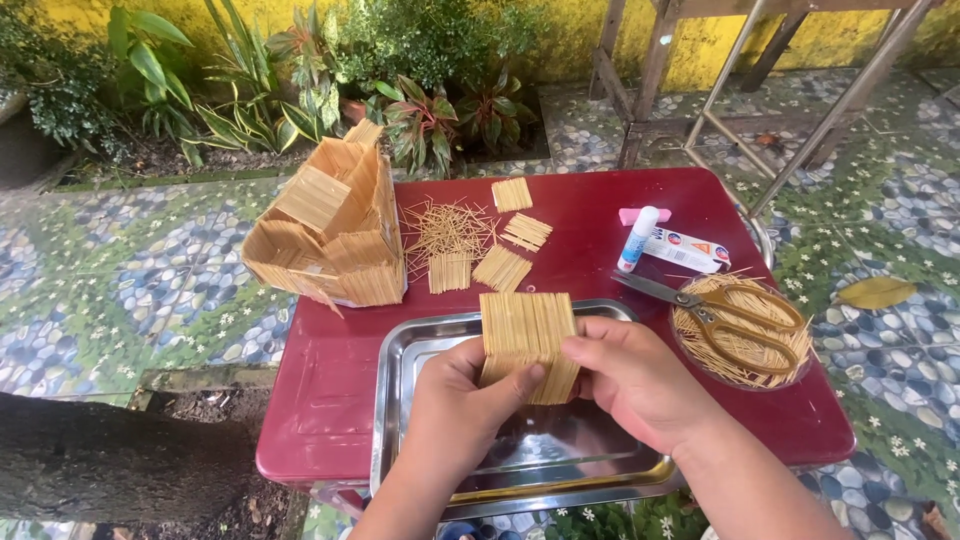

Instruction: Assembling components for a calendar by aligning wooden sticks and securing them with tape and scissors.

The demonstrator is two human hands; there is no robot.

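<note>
We hold the flat rectangular panel of pale toothpicks glued side by side (pixel 528 345) between both hands, lifted just above the shiny steel tray (pixel 420 345) that sits at the near edge of the dark red bench (pixel 330 390). Our left hand (pixel 460 410) has its fingers clamped on the panel's lower left corner, thumb pressed across the front; our right hand (pixel 635 380) has its fingers closed on the right edge. To handle it well, we judge that the grip should stay light and spread along the edges, since a sheet of thin sticks will likely bend or split along its glue lines if pinched at one spot. Keeping it over the tray seems wise, so loose sticks fall there. Smaller toothpick panels (pixel 505 265) and a loose scatter of sticks (pixel 445 228) lie beyond the tray, beside the angular toothpick model house (pixel 330 235). To the right lie a white glue bottle (pixel 637 238) and orange-handled scissors (pixel 720 305) across a round dish of toothpicks (pixel 745 345).
</note>
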